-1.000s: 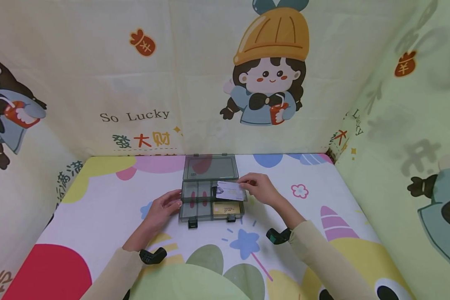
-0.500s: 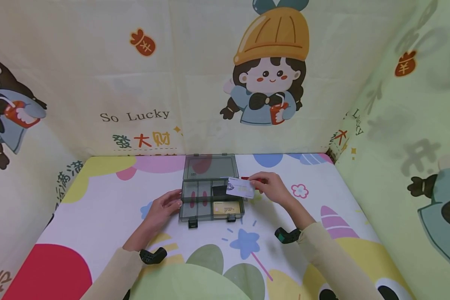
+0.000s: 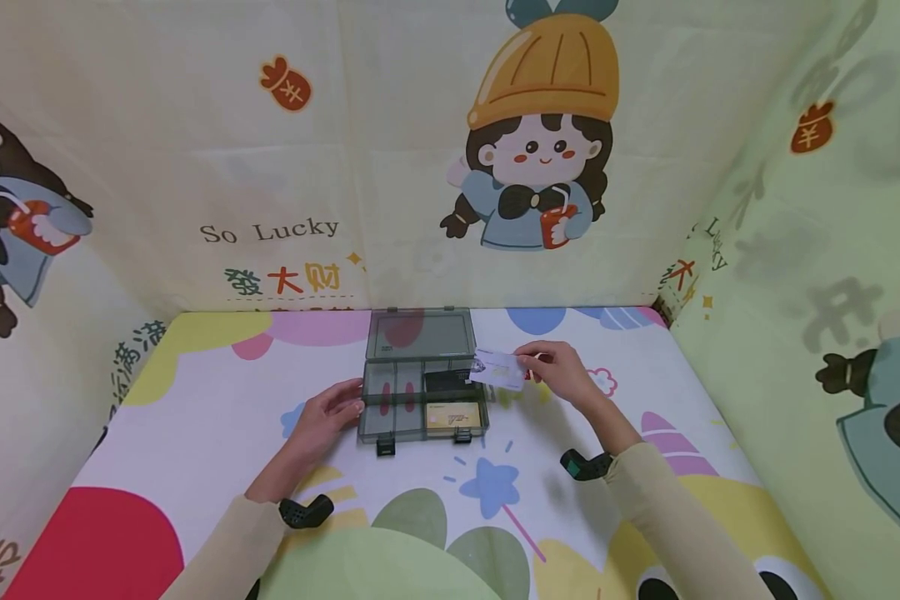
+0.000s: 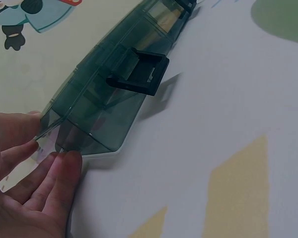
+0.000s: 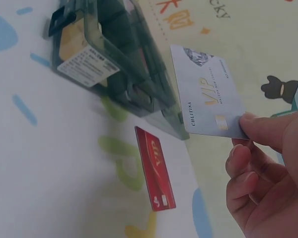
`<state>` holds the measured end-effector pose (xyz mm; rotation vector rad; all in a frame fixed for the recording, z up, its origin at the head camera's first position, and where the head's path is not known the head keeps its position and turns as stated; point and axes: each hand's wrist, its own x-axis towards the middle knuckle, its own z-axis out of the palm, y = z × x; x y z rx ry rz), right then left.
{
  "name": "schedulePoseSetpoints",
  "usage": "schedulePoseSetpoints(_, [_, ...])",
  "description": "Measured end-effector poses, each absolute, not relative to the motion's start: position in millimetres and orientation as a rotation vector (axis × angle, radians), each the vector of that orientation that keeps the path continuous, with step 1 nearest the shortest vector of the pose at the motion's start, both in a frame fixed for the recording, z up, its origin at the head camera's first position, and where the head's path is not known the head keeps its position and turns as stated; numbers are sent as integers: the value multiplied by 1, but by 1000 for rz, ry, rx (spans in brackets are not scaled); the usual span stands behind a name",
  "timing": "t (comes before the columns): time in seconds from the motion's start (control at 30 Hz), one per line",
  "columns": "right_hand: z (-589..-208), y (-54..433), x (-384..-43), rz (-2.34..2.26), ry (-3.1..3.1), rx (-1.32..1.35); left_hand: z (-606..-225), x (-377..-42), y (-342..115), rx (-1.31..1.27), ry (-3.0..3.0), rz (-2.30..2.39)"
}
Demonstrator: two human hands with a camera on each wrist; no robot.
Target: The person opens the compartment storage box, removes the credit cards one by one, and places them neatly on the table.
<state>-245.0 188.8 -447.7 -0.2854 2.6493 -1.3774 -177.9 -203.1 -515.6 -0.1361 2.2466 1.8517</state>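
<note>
A clear grey divided storage box lies with its lid folded back. My left hand grips its left end; in the left wrist view, fingers touch the end wall. My right hand pinches a silver-white VIP card by one corner, between thumb and fingers, raised beside the box's right side. A gold card lies in the front right compartment and a black card in the one behind. A red VIP card is below the held card, mostly hidden in the head view.
Two black latches stick out at the box's front edge. The box stands on a white tabletop cloth with cartoon prints. Printed cloth walls rise behind and at both sides.
My right hand has moved right with the silver-white card, away from above the box, uncovering the black card in the rear right compartment. My left hand and the box have stayed put.
</note>
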Motion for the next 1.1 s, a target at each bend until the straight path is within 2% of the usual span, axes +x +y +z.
schedulePoseSetpoints(0.43, [-461, 211, -248, -1340, 2681, -206, -515, -177, -203, -129, 2240, 1867])
schedulePoseSetpoints(1.1, [-481, 220, -253, -1127, 2682, -113, -514, -178, -203, -129, 2249, 1859])
